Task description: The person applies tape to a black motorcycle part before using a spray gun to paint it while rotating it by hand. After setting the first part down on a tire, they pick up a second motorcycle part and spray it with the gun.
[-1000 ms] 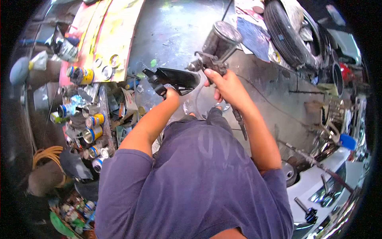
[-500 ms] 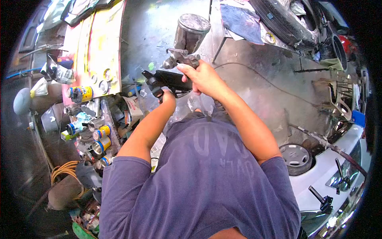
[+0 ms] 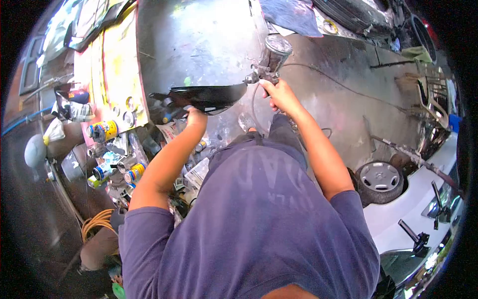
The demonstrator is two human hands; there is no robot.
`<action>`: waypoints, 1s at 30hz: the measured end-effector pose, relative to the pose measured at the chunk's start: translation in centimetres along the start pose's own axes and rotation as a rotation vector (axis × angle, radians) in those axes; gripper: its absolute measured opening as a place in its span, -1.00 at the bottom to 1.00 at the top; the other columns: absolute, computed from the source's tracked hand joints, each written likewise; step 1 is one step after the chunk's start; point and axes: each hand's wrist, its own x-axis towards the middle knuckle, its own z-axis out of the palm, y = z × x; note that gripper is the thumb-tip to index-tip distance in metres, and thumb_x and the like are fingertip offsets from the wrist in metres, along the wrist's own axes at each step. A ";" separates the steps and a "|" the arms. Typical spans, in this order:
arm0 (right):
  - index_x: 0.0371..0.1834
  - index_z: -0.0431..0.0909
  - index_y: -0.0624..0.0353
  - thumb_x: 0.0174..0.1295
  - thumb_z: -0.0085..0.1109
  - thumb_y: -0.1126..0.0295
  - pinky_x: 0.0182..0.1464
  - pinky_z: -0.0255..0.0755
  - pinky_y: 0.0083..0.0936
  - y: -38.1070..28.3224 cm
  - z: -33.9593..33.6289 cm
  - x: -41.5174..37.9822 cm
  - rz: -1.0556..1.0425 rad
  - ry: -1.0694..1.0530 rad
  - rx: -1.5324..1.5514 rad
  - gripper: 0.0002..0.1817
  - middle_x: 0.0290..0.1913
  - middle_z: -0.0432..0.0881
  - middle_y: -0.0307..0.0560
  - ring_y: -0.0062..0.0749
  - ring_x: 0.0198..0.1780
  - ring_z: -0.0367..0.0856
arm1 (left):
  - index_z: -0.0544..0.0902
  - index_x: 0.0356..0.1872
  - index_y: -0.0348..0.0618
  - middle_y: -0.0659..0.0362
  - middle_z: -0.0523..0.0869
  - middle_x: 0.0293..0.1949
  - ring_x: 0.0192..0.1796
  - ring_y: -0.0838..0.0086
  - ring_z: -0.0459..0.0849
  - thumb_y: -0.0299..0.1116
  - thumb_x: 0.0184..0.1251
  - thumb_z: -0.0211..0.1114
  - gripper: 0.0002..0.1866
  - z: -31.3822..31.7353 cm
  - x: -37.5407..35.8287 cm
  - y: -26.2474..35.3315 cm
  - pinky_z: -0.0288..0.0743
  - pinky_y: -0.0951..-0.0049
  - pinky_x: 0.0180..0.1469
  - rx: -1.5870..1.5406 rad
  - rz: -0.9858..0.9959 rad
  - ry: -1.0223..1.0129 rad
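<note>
My right hand (image 3: 284, 97) is closed around the handle of a metal spray gun (image 3: 258, 75), whose round grey cup (image 3: 275, 52) stands above it. The nozzle side of the gun points left, close to the right end of a long glossy black plastic part (image 3: 209, 95). That part is held up by my left hand (image 3: 196, 117), with the fingers partly hidden and a little blurred. A bracket-like piece at its left end is also smeared by motion. A thin hose (image 3: 254, 107) hangs below the gun.
Several paint cans (image 3: 103, 130) stand on the left beside a paint-stained board (image 3: 115, 65). A coiled orange hose (image 3: 97, 224) lies lower left. On the right are a wheel (image 3: 381, 182), a pale car panel (image 3: 398, 219) and a hose (image 3: 343, 84) across the floor. A tire (image 3: 348, 17) lies at the back.
My right hand has moved right and slightly down with the spray gun. My left hand has shifted left, and the black part now shows its long side, stretched out sideways.
</note>
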 end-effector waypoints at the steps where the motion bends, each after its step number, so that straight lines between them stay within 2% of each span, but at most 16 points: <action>1: -0.17 0.51 0.24 0.37 0.17 -0.05 -0.67 0.36 -0.55 0.5 -0.8 -0.2 0.014 0.015 0.018 -0.52 -0.42 0.62 -0.22 -0.60 -0.66 0.47 | 0.35 0.49 0.02 0.16 0.33 0.52 0.53 0.26 0.30 -0.19 0.45 0.10 -0.41 0.2 -0.1 -0.5 0.15 0.12 0.52 0.022 0.013 0.013; 4: -0.07 0.51 0.23 0.38 0.15 -0.03 -0.66 0.39 -0.58 0.8 -2.4 -0.9 0.061 0.037 0.045 -0.53 -0.38 0.64 -0.19 -0.60 -0.65 0.50 | 0.34 0.51 0.02 0.16 0.31 0.54 0.55 0.25 0.28 -0.21 0.46 0.09 -0.40 0.1 -1.1 -2.5 0.13 0.11 0.54 -0.030 0.040 0.144; 7: -0.02 0.49 0.22 0.39 0.14 0.00 -0.65 0.43 -0.55 1.4 -4.3 -0.8 0.085 0.021 0.044 -0.55 -0.33 0.65 -0.18 -0.57 -0.64 0.52 | 0.41 0.46 -0.04 0.12 0.40 0.49 0.52 0.28 0.32 -0.26 0.48 0.12 -0.46 -0.5 -2.3 -4.4 0.12 0.23 0.55 -0.603 0.060 0.385; 8: -0.02 0.50 0.22 0.39 0.14 0.00 -0.65 0.43 -0.55 2.3 -4.5 -0.2 0.075 0.048 0.057 -0.55 -0.34 0.64 -0.19 -0.56 -0.63 0.53 | 0.42 0.44 -0.06 0.12 0.43 0.47 0.52 0.28 0.33 -0.26 0.48 0.12 -0.47 -0.5 -2.6 -4.8 0.11 0.26 0.55 -0.841 0.079 0.424; 10: -0.02 0.50 0.22 0.38 0.14 -0.01 -0.65 0.43 -0.54 4.2 -4.6 1.3 0.051 0.102 0.084 -0.54 -0.35 0.64 -0.19 -0.55 -0.63 0.53 | 0.44 0.42 -0.09 0.13 0.47 0.44 0.50 0.29 0.35 -0.26 0.50 0.11 -0.50 -1.0 -3.3 -4.9 0.12 0.31 0.55 -1.127 0.077 0.446; 11: -0.02 0.50 0.22 0.38 0.15 -0.01 -0.65 0.43 -0.53 4.9 -4.5 2.1 0.069 0.111 0.062 -0.54 -0.36 0.63 -0.18 -0.54 -0.63 0.53 | 0.45 0.41 -0.10 0.13 0.49 0.42 0.50 0.28 0.36 -0.25 0.51 0.10 -0.51 -1.4 -3.5 -4.8 0.12 0.32 0.54 -1.175 0.055 0.433; 13: -0.02 0.51 0.21 0.37 0.16 -0.02 -0.65 0.43 -0.52 5.0 -4.4 2.9 0.103 0.126 0.013 -0.53 -0.38 0.63 -0.18 -0.53 -0.64 0.53 | 0.45 0.41 -0.11 0.13 0.51 0.41 0.49 0.28 0.37 -0.25 0.51 0.09 -0.51 -1.6 -3.1 -4.8 0.12 0.33 0.54 -1.098 0.039 0.432; 16: -0.03 0.52 0.20 0.36 0.17 -0.03 -0.67 0.42 -0.50 3.1 -4.0 1.6 0.162 0.100 -0.027 -0.53 -0.41 0.63 -0.17 -0.52 -0.65 0.51 | 0.44 0.41 -0.11 0.13 0.49 0.43 0.51 0.26 0.33 -0.25 0.49 0.11 -0.49 -2.1 -2.2 -4.4 0.08 0.32 0.56 -0.774 0.061 0.440; 19: -0.08 0.54 0.21 0.36 0.17 -0.05 -0.68 0.41 -0.50 1.4 -3.1 0.3 0.109 0.017 0.020 -0.53 -0.44 0.62 -0.18 -0.54 -0.68 0.48 | 0.42 0.44 -0.08 0.11 0.44 0.46 0.53 0.25 0.29 -0.23 0.48 0.11 -0.47 -2.8 -1.6 -3.9 0.02 0.33 0.58 -0.478 0.072 0.447; 22: -0.24 0.57 0.23 0.36 0.17 -0.08 -0.69 0.33 -0.52 -1.3 -2.0 -2.0 0.019 -0.069 0.150 -0.51 -0.49 0.58 -0.22 -0.57 -0.72 0.39 | 0.40 0.45 -0.06 0.10 0.41 0.47 0.55 0.25 0.26 -0.20 0.47 0.11 -0.45 -2.0 -0.1 -3.0 -0.02 0.32 0.60 -0.111 0.072 0.488; 23: -0.26 0.58 0.21 0.38 0.15 -0.06 -0.67 0.34 -0.55 -1.6 -1.9 -2.4 0.002 -0.118 0.181 -0.53 -0.45 0.62 -0.22 -0.60 -0.71 0.40 | 0.40 0.45 -0.06 0.10 0.41 0.48 0.55 0.25 0.26 -0.20 0.47 0.11 -0.45 -1.9 0.2 -2.8 -0.01 0.32 0.60 -0.063 0.081 0.496; 26: -0.29 0.60 0.20 0.40 0.13 -0.05 -0.65 0.35 -0.58 -4.4 -2.0 -4.7 -0.054 -0.149 0.321 -0.54 -0.40 0.66 -0.21 -0.61 -0.70 0.43 | 0.40 0.46 -0.06 0.10 0.41 0.48 0.55 0.24 0.26 -0.19 0.47 0.11 -0.44 -1.9 0.2 -2.3 -0.01 0.32 0.59 -0.380 0.083 0.501; 28: -0.31 0.61 0.20 0.41 0.14 -0.04 -0.64 0.36 -0.58 -4.3 -2.3 -4.6 -0.069 -0.157 0.319 -0.54 -0.40 0.67 -0.21 -0.62 -0.68 0.45 | 0.39 0.46 -0.05 0.10 0.40 0.48 0.55 0.24 0.26 -0.19 0.47 0.11 -0.44 -1.6 0.2 -2.4 -0.01 0.31 0.59 -0.959 0.075 0.450; 29: -0.31 0.61 0.20 0.40 0.15 -0.05 -0.64 0.36 -0.58 -3.4 -2.4 -4.0 -0.083 -0.146 0.312 -0.53 -0.41 0.66 -0.22 -0.62 -0.68 0.45 | 0.39 0.46 -0.05 0.10 0.40 0.48 0.55 0.23 0.26 -0.19 0.47 0.11 -0.44 -1.4 0.2 -2.6 -0.01 0.31 0.59 -1.068 0.081 0.439; 30: -0.32 0.61 0.21 0.40 0.15 -0.05 -0.64 0.36 -0.57 -2.5 -2.5 -3.5 -0.097 -0.136 0.307 -0.53 -0.42 0.66 -0.22 -0.62 -0.68 0.45 | 0.39 0.46 -0.05 0.10 0.40 0.48 0.55 0.23 0.26 -0.18 0.47 0.11 -0.44 -1.5 -0.3 -3.0 0.00 0.31 0.59 -1.001 0.101 0.438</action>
